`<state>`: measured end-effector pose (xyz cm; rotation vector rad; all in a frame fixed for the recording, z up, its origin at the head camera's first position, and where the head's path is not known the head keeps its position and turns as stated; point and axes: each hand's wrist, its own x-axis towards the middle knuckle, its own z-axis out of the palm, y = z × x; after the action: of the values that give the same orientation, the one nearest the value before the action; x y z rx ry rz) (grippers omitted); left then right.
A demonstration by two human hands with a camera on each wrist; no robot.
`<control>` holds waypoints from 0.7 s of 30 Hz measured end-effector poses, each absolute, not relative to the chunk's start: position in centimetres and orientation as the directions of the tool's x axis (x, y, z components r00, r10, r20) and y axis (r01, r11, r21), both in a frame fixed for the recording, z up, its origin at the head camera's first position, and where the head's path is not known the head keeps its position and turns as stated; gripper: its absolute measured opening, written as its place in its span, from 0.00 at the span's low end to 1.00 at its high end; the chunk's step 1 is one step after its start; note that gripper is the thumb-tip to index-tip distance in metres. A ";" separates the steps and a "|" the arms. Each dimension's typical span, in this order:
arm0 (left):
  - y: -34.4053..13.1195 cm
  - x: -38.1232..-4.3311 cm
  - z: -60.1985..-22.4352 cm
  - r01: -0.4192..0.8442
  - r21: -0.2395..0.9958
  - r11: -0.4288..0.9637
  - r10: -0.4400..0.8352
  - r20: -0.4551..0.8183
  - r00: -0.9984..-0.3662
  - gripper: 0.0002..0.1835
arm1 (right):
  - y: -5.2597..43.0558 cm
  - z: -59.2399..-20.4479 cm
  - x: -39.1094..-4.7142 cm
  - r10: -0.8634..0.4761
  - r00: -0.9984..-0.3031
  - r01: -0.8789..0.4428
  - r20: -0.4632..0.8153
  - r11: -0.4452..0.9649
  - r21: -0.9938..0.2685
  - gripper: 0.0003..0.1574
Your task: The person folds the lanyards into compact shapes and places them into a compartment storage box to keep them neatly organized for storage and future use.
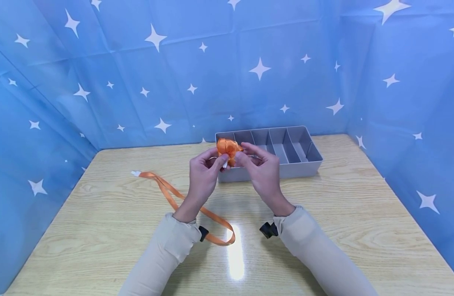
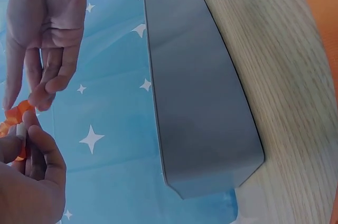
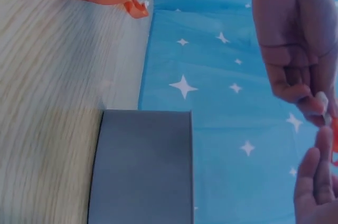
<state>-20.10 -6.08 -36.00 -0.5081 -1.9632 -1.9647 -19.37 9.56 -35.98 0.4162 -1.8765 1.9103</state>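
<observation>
A bunched orange satin ribbon, gathered into folds like a flower, is held up in front of the box's left end. My left hand pinches it low down, at a small white piece that also shows in the left wrist view. From the other side my right hand pinches the ribbon's right edge between thumb and forefinger. Both palms partly face each other in the wrist views, and the folds between the fingertips are partly hidden there.
Behind the hands stands a grey divided box with several compartments. A long loop of orange ribbon with a white tip lies on the wooden table, partly under the left forearm. A blue star-patterned curtain surrounds the table's back and sides.
</observation>
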 end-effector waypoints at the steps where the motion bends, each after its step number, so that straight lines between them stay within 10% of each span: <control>1: -6.0 -20.1 -36.0 0.457 0.890 -0.011 0.034 0.457 -0.889 0.13 | 9.6 -35.9 -19.4 0.080 -0.876 -0.477 0.476 0.000 -0.879 0.22; 21: -5.3 -20.6 -37.5 0.352 0.935 0.051 0.184 0.338 -0.923 0.12 | 11.4 -36.2 -20.6 -0.129 -0.933 -0.348 0.335 0.092 -0.933 0.21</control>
<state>-20.64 -5.29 -37.49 -0.5601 -2.1815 -2.0034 -20.62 11.37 -36.19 0.4847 -2.1907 1.9521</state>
